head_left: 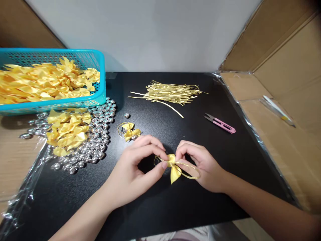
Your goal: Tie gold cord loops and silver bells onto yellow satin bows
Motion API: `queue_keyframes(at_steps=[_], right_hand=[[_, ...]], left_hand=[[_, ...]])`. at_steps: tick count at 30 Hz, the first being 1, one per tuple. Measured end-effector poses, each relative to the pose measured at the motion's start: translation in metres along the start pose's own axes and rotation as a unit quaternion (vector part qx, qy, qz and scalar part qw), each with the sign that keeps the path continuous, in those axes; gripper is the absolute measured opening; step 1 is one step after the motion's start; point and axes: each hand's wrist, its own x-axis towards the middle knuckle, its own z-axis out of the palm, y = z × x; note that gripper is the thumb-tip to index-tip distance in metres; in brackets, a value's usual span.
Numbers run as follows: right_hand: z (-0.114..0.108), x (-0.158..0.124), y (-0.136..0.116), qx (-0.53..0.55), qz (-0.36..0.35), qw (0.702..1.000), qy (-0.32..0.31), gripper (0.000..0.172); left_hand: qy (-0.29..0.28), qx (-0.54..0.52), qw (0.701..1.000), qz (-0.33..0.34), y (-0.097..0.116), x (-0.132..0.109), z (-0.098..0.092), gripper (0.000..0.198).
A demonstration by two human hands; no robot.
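Observation:
Above the near middle of the black table, a yellow ribbon bow (176, 174) is held between both hands. A loop of gold cord (189, 175) runs out from its centre to the right, across my right palm. My left hand (142, 164) pinches the bow's left side with thumb and forefinger, where a thin end of cord sticks out. Closed at the bow's upper right is my right hand (200, 162), its fingertips curled and partly hidden. Just beyond my left hand lie yellow bows with gold cord (130, 131).
A blue basket (102, 77) of yellow bows stands back left. Before it, loose yellow bows (70, 130) lie on silver bells (97, 147); a single bell (127, 115) sits apart. Gold cords (173, 93) lie at the back, pink thread snips (222, 124) right. Cardboard (281, 67) borders the table.

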Motion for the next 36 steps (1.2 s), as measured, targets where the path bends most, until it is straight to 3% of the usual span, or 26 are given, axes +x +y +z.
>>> queue_keyframes(at_steps=[14, 21, 25, 29, 33, 36], right_hand=[[0.0014, 0.0032, -0.0034, -0.007, 0.015, 1.000, -0.007, 0.015], [0.0002, 0.0019, -0.0003, -0.033, 0.005, 0.999, -0.012, 0.014], [0.0008, 0.0021, -0.0012, -0.035, -0.004, 0.999, -0.007, 0.014], [0.0017, 0.0017, -0.0015, -0.044, -0.003, 0.999, -0.006, 0.013], [0.0013, 0.0017, -0.0006, -0.043, -0.003, 0.999, -0.004, 0.013], [0.0013, 0.0016, 0.0000, -0.040, -0.004, 0.999, -0.004, 0.013]], left_hand=[[-0.016, 0.162, 0.981, 0.108, 0.0001, -0.0011, 0.0035, 0.009], [-0.014, 0.183, 0.977, 0.110, -0.0036, -0.0022, 0.0074, 0.008], [-0.015, 0.125, 0.990, 0.066, -0.0008, -0.0016, 0.0063, 0.008], [-0.056, 0.043, 0.997, -0.029, 0.0015, -0.0013, 0.0054, 0.012], [-0.110, -0.035, 0.986, -0.121, 0.0025, -0.0020, 0.0052, 0.016], [-0.120, -0.102, 0.974, -0.162, 0.0023, -0.0028, 0.0055, 0.020]])
